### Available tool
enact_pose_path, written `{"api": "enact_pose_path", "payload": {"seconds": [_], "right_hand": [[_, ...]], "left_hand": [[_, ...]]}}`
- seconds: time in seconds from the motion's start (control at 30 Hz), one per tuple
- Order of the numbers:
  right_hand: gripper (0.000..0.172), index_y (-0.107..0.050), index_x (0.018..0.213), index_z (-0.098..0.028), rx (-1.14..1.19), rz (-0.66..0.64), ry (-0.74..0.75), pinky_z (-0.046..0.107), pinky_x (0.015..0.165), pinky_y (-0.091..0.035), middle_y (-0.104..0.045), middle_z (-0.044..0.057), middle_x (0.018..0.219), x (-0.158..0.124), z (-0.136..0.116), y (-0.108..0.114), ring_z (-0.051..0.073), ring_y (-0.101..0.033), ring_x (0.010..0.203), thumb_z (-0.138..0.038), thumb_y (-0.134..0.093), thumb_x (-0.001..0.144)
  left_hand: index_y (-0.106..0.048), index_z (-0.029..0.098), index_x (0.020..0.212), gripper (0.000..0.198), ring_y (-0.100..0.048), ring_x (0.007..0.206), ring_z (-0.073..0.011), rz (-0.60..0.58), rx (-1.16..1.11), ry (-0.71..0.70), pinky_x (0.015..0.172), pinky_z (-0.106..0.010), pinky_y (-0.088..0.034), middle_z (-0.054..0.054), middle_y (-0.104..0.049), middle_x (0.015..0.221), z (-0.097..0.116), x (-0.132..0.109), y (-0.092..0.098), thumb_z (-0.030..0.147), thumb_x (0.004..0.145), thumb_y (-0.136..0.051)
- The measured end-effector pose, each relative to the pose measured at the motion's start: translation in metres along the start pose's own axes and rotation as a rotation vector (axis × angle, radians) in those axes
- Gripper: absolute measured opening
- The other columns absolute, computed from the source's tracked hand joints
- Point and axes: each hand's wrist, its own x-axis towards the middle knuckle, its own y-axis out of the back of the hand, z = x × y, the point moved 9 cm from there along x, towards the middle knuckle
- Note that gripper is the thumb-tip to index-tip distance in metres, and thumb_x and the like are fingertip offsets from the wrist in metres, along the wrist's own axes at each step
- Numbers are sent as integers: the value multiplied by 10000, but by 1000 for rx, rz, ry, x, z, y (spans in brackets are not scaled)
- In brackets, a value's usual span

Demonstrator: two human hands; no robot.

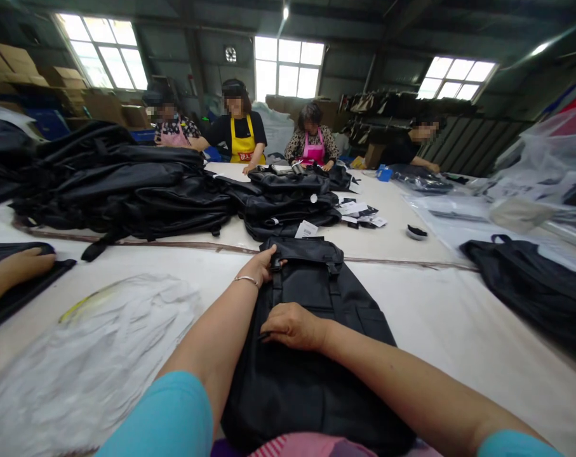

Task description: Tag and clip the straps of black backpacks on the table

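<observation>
A black backpack (307, 387) lies on the white-covered table in front of me, its top pointing away from me. Two buckled straps run down from its top flap (311, 252). My left hand (265, 263), with a bracelet at the wrist, is closed on the left edge of that flap, thumb on top. Lower down, my right hand (292, 325) rests over the left side of the bag's front. Its fingers pinch a small black tab (265, 336); whether this is a zip pull or a strap end I cannot tell.
Crumpled white plastic (126, 336) lies left, beside another person's hand (25, 263) on black material. Black bags (140, 184) are heaped ahead, near paper tags (359, 209) and a black-and-white roll (416, 233). Another black bag (530, 273) lies right. Several people work across the table.
</observation>
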Motion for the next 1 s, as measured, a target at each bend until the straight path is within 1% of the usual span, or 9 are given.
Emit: {"api": "enact_pose_path", "payload": {"seconds": [0.1, 0.2, 0.3, 0.4, 0.5, 0.6, 0.8, 0.9, 1.0], "right_hand": [[252, -646, 903, -169, -35, 18, -36, 271, 726, -486, -682, 44, 770, 0, -1, -2, 154, -630, 732, -360, -489, 948], [313, -593, 745, -178, -97, 34, -89, 280, 696, -469, -648, 43, 690, -1, -10, 0, 157, -601, 670, -369, -462, 956], [329, -530, 670, -194, -116, 2, -90, 280, 686, -451, -624, 33, 652, -4, -19, -2, 153, -580, 639, -367, -479, 945], [330, -500, 649, -199, -120, -12, -96, 277, 671, -438, -617, 27, 638, -8, -20, -6, 152, -575, 628, -368, -501, 933], [337, -476, 628, -204, -129, 18, -129, 284, 662, -435, -611, 24, 622, -9, -21, -6, 156, -573, 616, -360, -510, 925], [347, -457, 612, -215, -107, 62, -147, 293, 647, -437, -604, 19, 605, -6, -33, -1, 156, -566, 598, -355, -490, 927], [353, -453, 591, -233, -64, 108, -164, 319, 601, -430, -606, 26, 579, -2, -69, 13, 168, -576, 572, -325, -463, 931], [341, -489, 599, -230, -89, 84, -149, 321, 595, -429, -618, 27, 581, -2, -80, 9, 168, -583, 573, -337, -480, 922], [331, -531, 615, -202, -143, 53, -103, 312, 573, -415, -613, 20, 564, -1, -85, -3, 160, -581, 555, -369, -525, 901]], "left_hand": [[-589, 149, 895, 289, -603, 481, -143, 54, 0, -11, 435, -237, -497, -47, -651, 660, -1, 9, 4, 434, 901, -536], [-559, 166, 980, 220, -621, 512, -140, 122, 2, -24, 442, -236, -507, -30, -655, 712, -1, 14, 9, 370, 898, -566], [-558, 161, 1032, 229, -638, 566, -150, 168, 9, -22, 462, -248, -522, -43, -659, 775, -1, 18, 12, 343, 894, -580], [-564, 139, 1081, 247, -637, 637, -140, 202, 17, -16, 520, -257, -539, -53, -655, 851, 0, 21, 12, 327, 923, -539], [-563, 134, 1134, 284, -630, 729, -132, 227, 31, -14, 611, -279, -554, -56, -640, 953, 4, 23, 11, 332, 933, -528], [-564, 136, 1146, 293, -626, 784, -142, 249, 52, -20, 655, -298, -556, -62, -627, 1003, 8, 24, 10, 326, 923, -547], [-578, 133, 1118, 289, -627, 792, -146, 284, 128, -32, 666, -307, -555, -63, -632, 996, 8, 22, 9, 337, 915, -559], [-591, 122, 1086, 291, -630, 748, -140, 308, 180, -42, 637, -295, -553, -60, -645, 935, 6, 20, 11, 354, 912, -564], [-604, 116, 1036, 265, -629, 695, -129, 331, 239, -65, 609, -281, -549, -46, -653, 865, 7, 17, 11, 347, 911, -566]]}}
